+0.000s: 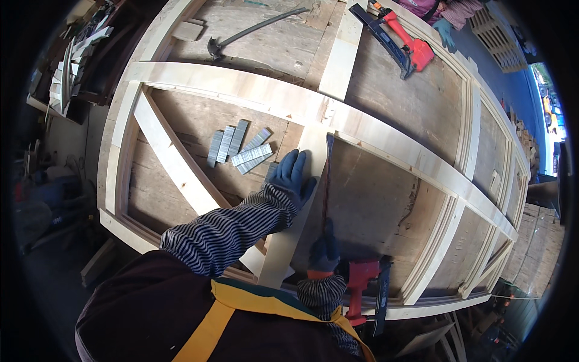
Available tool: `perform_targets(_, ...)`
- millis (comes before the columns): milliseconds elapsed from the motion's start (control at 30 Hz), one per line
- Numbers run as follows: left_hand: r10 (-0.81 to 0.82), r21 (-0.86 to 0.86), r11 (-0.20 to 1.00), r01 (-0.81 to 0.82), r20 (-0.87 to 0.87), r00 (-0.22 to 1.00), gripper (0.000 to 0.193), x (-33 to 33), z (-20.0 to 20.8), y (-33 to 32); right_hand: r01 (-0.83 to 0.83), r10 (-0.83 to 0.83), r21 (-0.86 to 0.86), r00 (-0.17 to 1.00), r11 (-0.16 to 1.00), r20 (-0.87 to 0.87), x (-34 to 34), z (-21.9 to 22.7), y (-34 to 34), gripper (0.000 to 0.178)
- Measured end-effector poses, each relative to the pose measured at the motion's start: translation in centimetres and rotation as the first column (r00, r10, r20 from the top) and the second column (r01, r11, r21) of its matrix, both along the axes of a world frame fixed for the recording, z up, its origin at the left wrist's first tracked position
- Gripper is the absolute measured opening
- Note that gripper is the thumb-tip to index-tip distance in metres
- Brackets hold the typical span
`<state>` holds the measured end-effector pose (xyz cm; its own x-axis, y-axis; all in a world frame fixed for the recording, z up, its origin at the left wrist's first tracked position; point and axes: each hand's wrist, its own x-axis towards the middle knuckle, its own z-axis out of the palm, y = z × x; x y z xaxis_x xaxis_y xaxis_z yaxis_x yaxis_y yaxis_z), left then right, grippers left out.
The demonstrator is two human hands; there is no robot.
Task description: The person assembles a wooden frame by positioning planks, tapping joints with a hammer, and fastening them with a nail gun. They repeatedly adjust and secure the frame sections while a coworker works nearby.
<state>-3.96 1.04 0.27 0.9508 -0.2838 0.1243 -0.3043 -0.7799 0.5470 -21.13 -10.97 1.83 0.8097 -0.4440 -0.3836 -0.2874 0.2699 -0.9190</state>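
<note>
My left hand (291,176), in a blue-grey glove and striped sleeve, lies open with fingers stretched over a pale cross board (289,238) of a large wooden frame (229,84). My right hand (325,252), gloved too, is closed round the near end of a long, thin dark pry bar (327,181). The bar runs away from me beside the board's right edge, its flattened tip near the frame's long middle rail. Left of my left hand, several strips of metal staples (238,145) lie on the plywood. A red and black nail gun (363,283) rests just right of my right hand.
A claw hammer (253,33) lies in the far left bay. Another red nail gun (410,51) lies at the far right, close to another person's gloved hand (445,33). A diagonal brace (175,154) crosses the left bay. Scrap wood (66,75) is piled at far left.
</note>
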Motion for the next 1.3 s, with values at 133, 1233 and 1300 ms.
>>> perform_targets(133, -0.01, 0.009, 1.0, 0.009, 0.076, 0.997, 0.078, 0.0, -0.6, 0.0, -0.017, 0.019, -0.141, 1.0, 0.99, 0.01, 0.5, -1.8, -0.1, 0.05)
perform_targets(1233, 0.009, 0.033, 0.999, -0.009, -0.005, 1.0, 0.076, 0.0, 0.8, -0.2, -0.068, 0.201, -0.482, 0.952, 0.874, 0.23, 1.9, -10.6, -3.4, 0.048)
perform_targets(1300, 0.003, 0.0, 1.0, -0.003, 0.026, 1.0, 0.077, 0.0, 0.1, -0.3, -0.018, 0.273, -0.75, 0.937, 0.661, 0.218, 2.7, -9.2, -2.7, 0.049)
